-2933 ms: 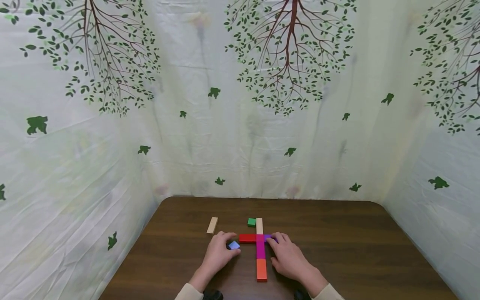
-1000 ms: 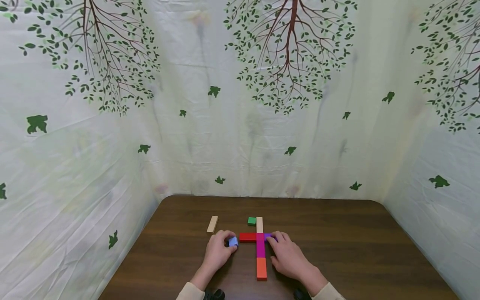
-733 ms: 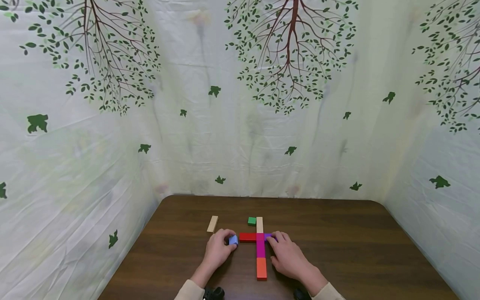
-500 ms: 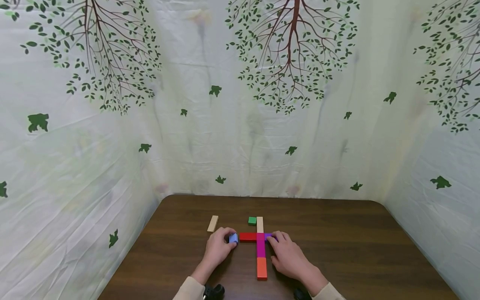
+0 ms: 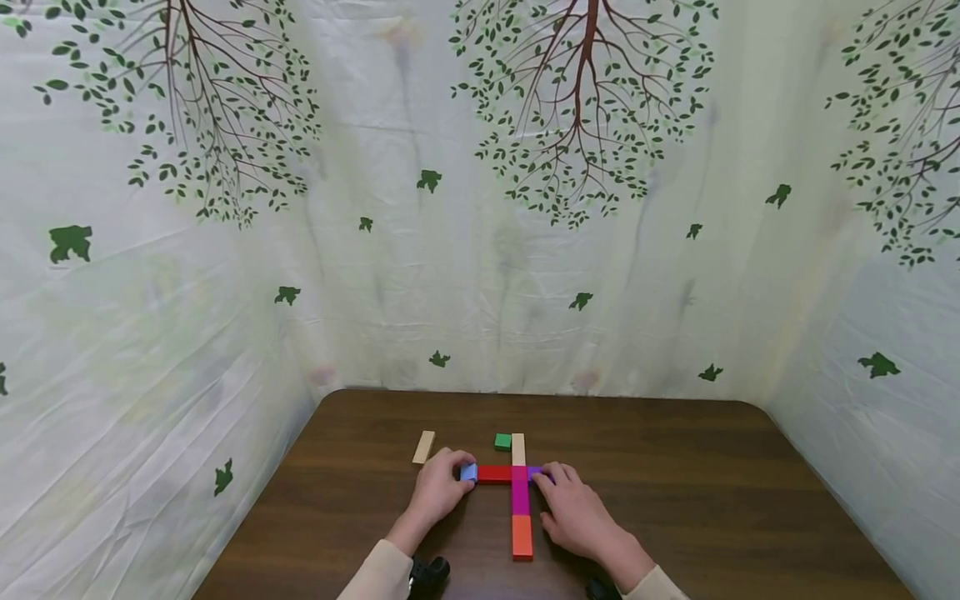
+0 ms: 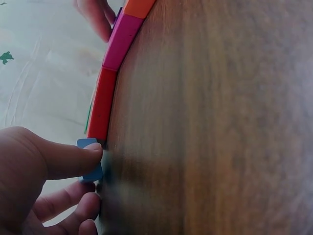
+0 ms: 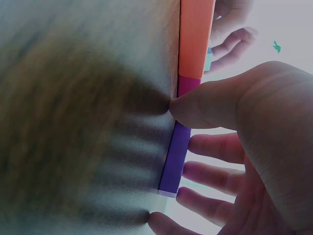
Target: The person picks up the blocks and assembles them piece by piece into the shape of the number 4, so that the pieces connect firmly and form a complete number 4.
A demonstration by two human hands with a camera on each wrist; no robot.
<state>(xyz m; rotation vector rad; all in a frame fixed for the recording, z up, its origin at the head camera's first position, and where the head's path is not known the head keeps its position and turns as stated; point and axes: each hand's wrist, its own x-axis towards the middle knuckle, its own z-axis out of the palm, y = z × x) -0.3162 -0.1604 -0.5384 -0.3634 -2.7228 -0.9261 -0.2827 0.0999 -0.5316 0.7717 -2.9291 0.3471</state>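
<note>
My left hand (image 5: 438, 487) pinches a small light-blue block (image 5: 468, 473) between thumb and fingers. That block sits at the left end of a red block (image 5: 494, 475), in line with it. My right hand (image 5: 581, 512) rests its fingertips along a purple block (image 7: 174, 159), which lies to the right of the row and is partly covered in the head view. Its thumb tip comes down on the table nearer me. A magenta block (image 5: 520, 493) stands between red and purple, with an orange block (image 5: 522, 537) below it and a plain wooden block (image 5: 518, 450) above, forming a cross.
A green block (image 5: 503, 442) lies beside the upper wooden block. Another plain wooden block (image 5: 423, 447) lies slanted just beyond my left hand. The brown table (image 5: 675, 467) ends at a hanging cloth (image 5: 510, 333) with printed trees and leaves.
My left hand has turned the light-blue block straight and moved it away from me and right, up against the red block's end. The right hand stays in place.
</note>
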